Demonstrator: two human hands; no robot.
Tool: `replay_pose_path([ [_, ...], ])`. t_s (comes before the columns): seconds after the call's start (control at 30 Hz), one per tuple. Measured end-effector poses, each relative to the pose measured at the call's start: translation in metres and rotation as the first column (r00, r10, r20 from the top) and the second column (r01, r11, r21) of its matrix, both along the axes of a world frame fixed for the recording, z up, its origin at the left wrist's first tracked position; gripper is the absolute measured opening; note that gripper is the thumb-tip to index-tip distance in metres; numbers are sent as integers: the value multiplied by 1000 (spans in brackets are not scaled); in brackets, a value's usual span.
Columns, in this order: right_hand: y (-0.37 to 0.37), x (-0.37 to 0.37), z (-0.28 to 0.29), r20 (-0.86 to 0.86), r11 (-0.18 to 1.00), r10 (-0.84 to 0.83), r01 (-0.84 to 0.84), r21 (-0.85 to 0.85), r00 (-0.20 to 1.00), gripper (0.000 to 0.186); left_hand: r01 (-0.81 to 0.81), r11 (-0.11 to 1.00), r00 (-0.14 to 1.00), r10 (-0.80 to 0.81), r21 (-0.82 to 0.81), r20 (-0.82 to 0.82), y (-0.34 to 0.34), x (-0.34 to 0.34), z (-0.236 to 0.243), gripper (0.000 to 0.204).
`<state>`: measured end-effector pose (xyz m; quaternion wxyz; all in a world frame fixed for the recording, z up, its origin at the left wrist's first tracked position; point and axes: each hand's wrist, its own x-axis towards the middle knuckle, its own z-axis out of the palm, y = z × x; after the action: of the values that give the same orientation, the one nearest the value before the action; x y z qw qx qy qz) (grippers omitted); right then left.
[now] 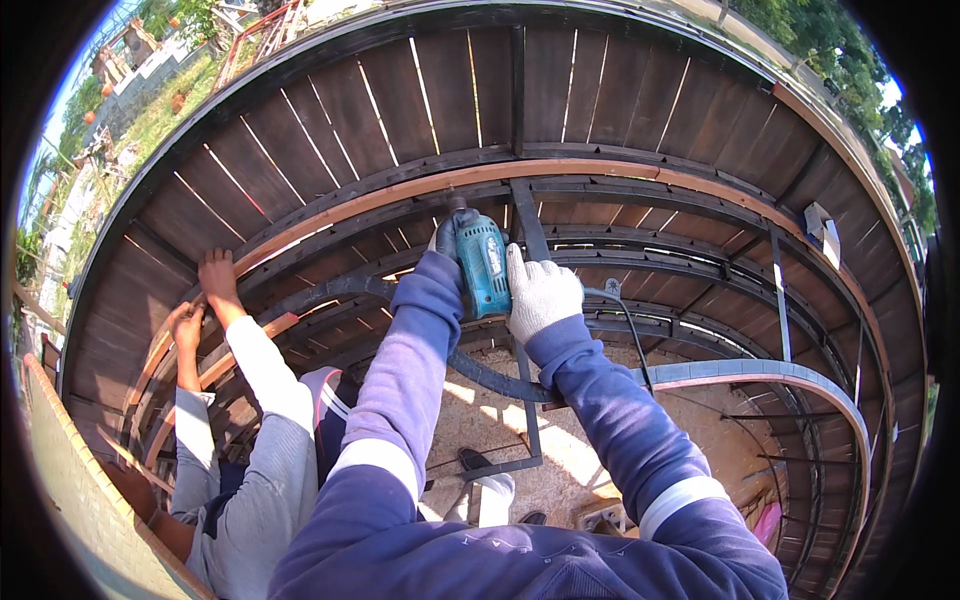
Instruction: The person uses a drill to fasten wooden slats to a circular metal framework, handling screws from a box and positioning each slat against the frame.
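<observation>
A teal corded power drill [483, 265] is between my two hands, its nose pointing away from me at a reddish-brown curved wooden strip [400, 188]. My left hand [444, 238], mostly hidden behind the drill's front end, is closed around it. In a pale knitted glove, my right hand [545, 293] grips the drill's rear right side, with one finger stretched along the housing. The dark chuck [456, 200] is at the strip's near edge; whether the bit touches the wood I cannot tell. A black cord [634, 335] trails off to the right.
At left, another person's bare hands [215, 272] hold the same strip. Curved dark metal rails [680, 235] and an upright post [530, 225] surround the drill. A curved grey-topped rail [760, 372] crosses at right. A small box [822, 235] sits on the far-right ledge.
</observation>
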<state>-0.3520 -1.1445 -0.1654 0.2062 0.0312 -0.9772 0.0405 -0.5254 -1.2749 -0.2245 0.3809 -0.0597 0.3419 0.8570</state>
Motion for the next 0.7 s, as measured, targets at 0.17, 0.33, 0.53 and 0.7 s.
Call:
replay_pose_path([
  [0.17,1,-7,-2,25,1000,-13,14,-17,1000,77,15,1000,1000,-15,-18,15,1,-10,-2,51],
  [0.33,4,-10,-3,24,1000,-24,24,-18,999,77,7,1000,1000,-7,12,31,7,-11,1,33],
  [0.53,5,-12,-6,15,1000,-18,19,-19,1000,73,39,999,998,-38,-13,55,6,-8,11,34],
  [0.7,5,-11,-1,55,999,-45,45,10,997,71,59,998,997,-58,-7,58,9,-8,12,37],
])
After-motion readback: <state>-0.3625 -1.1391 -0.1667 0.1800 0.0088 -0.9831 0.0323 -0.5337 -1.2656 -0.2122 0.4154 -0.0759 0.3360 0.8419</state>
